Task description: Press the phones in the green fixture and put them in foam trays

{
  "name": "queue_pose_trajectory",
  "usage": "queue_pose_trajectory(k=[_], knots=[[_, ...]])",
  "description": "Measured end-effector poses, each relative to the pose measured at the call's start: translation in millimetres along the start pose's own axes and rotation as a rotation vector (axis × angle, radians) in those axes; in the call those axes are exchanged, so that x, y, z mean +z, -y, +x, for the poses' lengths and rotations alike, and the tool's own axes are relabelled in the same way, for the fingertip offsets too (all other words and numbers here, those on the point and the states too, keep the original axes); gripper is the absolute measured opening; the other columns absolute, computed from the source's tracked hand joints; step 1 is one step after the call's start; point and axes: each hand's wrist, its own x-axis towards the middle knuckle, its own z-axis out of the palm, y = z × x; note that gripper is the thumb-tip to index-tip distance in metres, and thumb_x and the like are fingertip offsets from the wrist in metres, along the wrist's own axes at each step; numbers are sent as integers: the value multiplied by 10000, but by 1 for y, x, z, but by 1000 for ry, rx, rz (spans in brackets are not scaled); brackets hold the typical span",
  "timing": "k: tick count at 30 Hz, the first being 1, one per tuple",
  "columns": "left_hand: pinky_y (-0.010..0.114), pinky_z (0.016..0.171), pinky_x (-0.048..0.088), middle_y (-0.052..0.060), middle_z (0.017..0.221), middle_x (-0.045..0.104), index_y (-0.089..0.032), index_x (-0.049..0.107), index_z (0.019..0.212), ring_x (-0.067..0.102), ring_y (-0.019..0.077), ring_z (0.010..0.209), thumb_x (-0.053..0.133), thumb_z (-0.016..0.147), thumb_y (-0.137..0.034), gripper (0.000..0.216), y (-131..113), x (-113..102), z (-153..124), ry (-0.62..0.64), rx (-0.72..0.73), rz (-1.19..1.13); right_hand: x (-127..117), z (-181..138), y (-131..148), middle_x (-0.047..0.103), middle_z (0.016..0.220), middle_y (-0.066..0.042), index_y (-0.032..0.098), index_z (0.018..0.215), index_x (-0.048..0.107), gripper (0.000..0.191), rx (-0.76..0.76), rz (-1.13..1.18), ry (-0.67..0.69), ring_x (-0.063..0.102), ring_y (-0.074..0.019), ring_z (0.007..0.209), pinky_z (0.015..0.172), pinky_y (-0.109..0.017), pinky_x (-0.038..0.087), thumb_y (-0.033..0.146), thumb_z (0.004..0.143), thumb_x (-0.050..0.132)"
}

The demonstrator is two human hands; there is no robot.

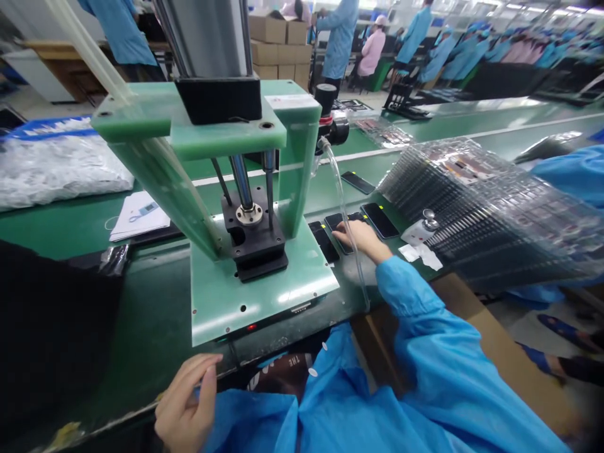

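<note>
Factory room: people in blue and pink coats [340,38] behind a long green bench [155,296]. At centre stands a press [257,242] of glossy green slabs and smooth metal rods; whether its matte black block covers anything cannot be told. Just beside it, the right hand [363,239] touches a flat, dark-glass phone [334,220] lying on the bench; a firm grip cannot be confirmed. The left hand [186,399] appears empty, fingers loosely extended, near the front edge. Work looks partway: other phones [380,220] lie outside the press, near stacked clear, ridged plastic trays [472,195].
</note>
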Motion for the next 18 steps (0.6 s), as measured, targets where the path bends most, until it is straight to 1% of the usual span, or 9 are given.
queue_pose_trajectory(k=[3,5,8,11,13,14,16,18], knots=[[273,701,550,41,819,702,-153,709,929,678,157,766,634,841,22,210,-2,17,20,19,98,67,-21,50,-30,700,1096,-128,184,1152,710,353,50,-12,-40,646,-326,1064,891,-381,506,447,981,549],[256,660,539,37,781,704,-149,706,913,665,143,699,646,840,11,185,-2,30,29,-20,123,145,-27,90,-55,678,1151,-163,137,1219,676,378,105,-16,-53,628,-336,1106,924,-396,499,398,981,543],[223,584,498,30,728,696,-138,712,897,622,115,602,658,830,-4,160,1,47,36,-145,126,271,-25,147,-91,619,1242,-227,39,1325,575,457,176,-6,-64,591,-344,1173,982,-406,481,327,971,553],[217,542,467,30,711,698,-139,725,888,601,113,565,662,815,-21,153,7,60,39,-287,128,397,-16,195,-121,502,1363,-297,-41,1399,451,583,223,-1,-83,506,-370,1278,1063,-429,424,348,977,555],[220,528,458,25,701,695,-148,730,878,596,114,547,667,803,-32,152,9,66,40,-323,106,446,-11,223,-136,400,1445,-322,-63,1456,353,678,234,4,-74,418,-383,1356,1107,-441,377,376,981,556],[220,516,450,20,689,689,-154,731,866,589,113,533,669,798,-39,147,9,68,40,-324,90,460,-9,235,-143,382,1457,-325,-68,1469,325,705,235,10,-53,405,-383,1366,1108,-439,375,378,978,564],[221,478,425,7,651,666,-171,734,845,565,110,495,671,789,-59,140,8,72,40,-325,59,479,-6,257,-153,443,1405,-325,-77,1462,327,713,231,34,15,473,-369,1310,1057,-414,423,370,969,583],[236,444,400,-1,623,648,-194,738,824,538,118,467,678,768,-81,140,7,73,39,-349,21,495,-3,272,-160,528,1313,-307,-66,1442,358,697,222,58,73,559,-348,1209,981,-386,471,369,958,605]])
